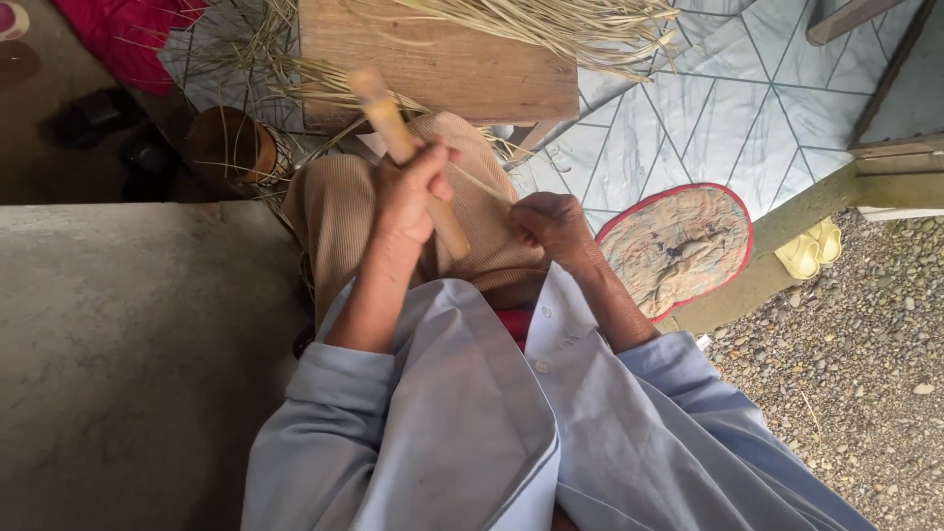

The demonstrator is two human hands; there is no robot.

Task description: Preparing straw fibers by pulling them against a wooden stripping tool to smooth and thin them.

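Both hands work over the lap: the left hand point(408, 192) is clamped on a bamboo stick point(398, 138), the right hand point(553, 226) pinches a thin strip point(482, 187) beside it.

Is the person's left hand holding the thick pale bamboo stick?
Yes, the left hand is closed around the thick pale bamboo stick, while the right hand pinches a thin pale strip beside it.
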